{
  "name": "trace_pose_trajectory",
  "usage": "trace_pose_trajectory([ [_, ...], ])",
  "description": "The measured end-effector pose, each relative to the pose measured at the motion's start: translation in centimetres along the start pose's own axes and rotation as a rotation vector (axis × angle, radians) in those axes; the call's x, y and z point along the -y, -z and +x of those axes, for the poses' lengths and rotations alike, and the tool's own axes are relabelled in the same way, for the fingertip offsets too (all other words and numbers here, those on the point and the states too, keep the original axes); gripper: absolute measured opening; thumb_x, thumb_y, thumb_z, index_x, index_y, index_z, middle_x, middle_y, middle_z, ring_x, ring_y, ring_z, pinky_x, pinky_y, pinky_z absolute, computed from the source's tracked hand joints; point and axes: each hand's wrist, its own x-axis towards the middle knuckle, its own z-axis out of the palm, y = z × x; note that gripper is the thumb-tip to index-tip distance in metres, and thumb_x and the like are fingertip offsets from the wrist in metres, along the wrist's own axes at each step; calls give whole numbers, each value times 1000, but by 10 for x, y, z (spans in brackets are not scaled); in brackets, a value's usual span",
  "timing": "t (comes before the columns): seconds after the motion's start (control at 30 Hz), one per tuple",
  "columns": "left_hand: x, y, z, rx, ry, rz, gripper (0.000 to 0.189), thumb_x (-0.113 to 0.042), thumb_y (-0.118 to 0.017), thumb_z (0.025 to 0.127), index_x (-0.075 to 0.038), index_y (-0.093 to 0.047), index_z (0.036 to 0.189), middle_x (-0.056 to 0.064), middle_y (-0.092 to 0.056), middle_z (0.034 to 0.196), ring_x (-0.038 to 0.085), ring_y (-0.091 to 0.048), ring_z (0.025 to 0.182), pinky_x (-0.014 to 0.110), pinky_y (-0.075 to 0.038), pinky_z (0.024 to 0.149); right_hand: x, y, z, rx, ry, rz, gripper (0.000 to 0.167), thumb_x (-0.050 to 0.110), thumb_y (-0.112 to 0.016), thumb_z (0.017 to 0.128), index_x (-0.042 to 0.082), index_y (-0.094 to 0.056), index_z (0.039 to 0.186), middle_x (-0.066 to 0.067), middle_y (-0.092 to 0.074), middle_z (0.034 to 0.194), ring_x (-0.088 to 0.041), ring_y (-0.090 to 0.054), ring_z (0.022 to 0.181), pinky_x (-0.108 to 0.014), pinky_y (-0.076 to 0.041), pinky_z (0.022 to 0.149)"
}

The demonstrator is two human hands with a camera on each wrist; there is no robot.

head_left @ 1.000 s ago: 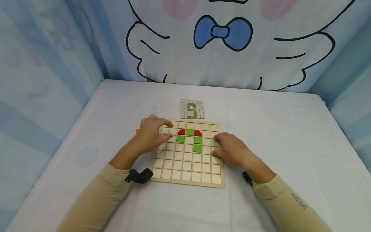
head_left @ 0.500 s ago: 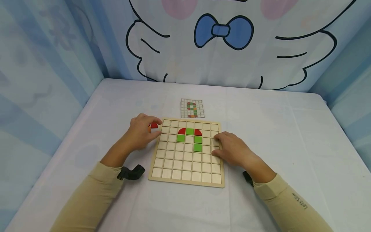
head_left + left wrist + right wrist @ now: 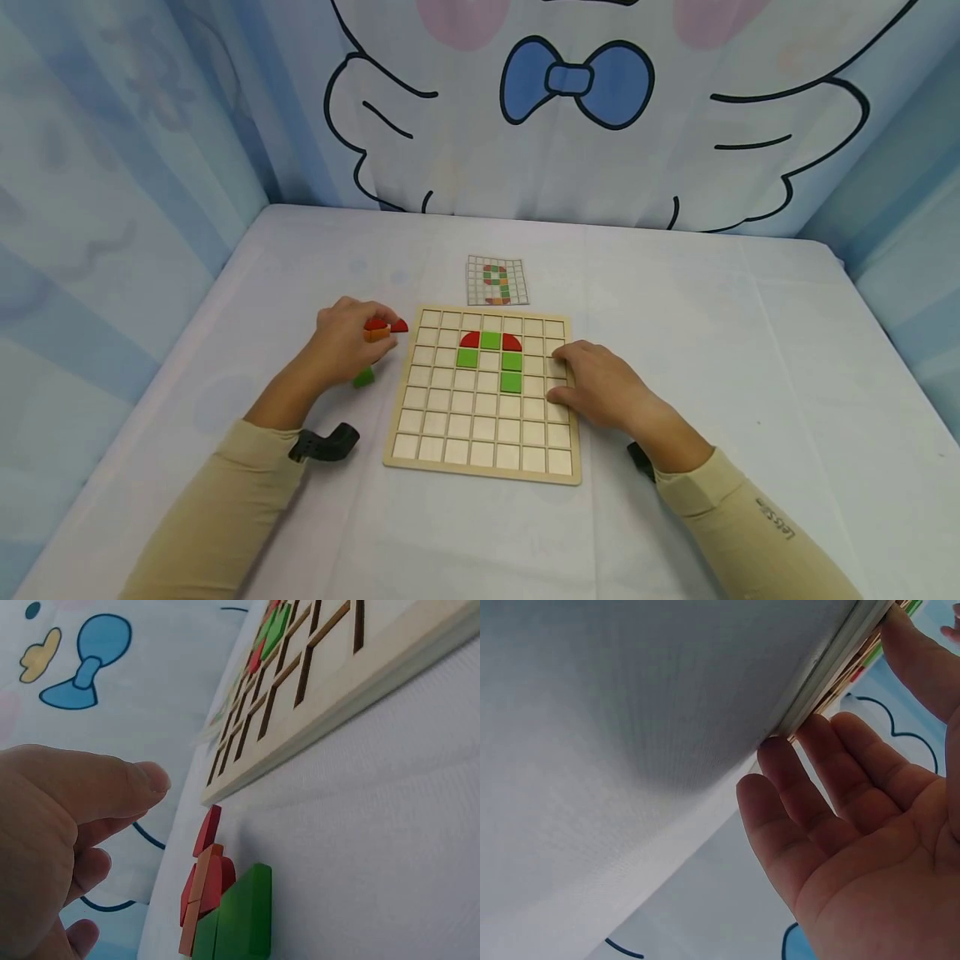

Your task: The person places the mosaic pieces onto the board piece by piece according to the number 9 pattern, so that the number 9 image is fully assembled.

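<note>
A square wooden grid board (image 3: 442, 429) lies on the table, with red rounded pieces (image 3: 512, 342) and green squares (image 3: 512, 382) in its upper cells. To its left, my left hand (image 3: 345, 337) hovers over a small group of loose pieces, thumb and fingers apart with nothing between them. Among these are a red piece (image 3: 400, 326), an orange piece (image 3: 377, 334) and a green block (image 3: 246, 915), partly covered by the hand in the head view. My right hand (image 3: 600, 387) rests at the board's right edge, fingers extended and touching it.
Behind the board lies a small pattern card (image 3: 497, 281) printed with a grid and a red, green and orange figure. A white cloth covers the table (image 3: 720, 333). Curtains (image 3: 570, 167) with a cartoon print enclose the back and sides.
My left hand has moved left from above the board to the loose pieces beside it, uncovering the board's left columns. The right hand has stayed at the board's edge.
</note>
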Motion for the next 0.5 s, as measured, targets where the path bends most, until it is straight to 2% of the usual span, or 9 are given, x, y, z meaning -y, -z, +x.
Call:
trace_pose_trajectory([
  [0.23,8,-1,-1,15,59,32,31,-17,-72,93,-3,-66,119,19,-62,114,36,-47,115,55,-26,99,0,0,0,0,-5,-1,52,26,-71,93,-7,-55,131,-22,-57,132,-40,-51,125,-51,-39,105],
  [0.5,14,-5,3,23,75,27,29,-17,-71,94,-2,-65,119,19,-62,115,36,-46,116,55,-26,99,1,0,0,-2,-6,4,52,25,-72,93,-7,-55,131,-22,-57,133,-40,-50,126,-51,-38,105],
])
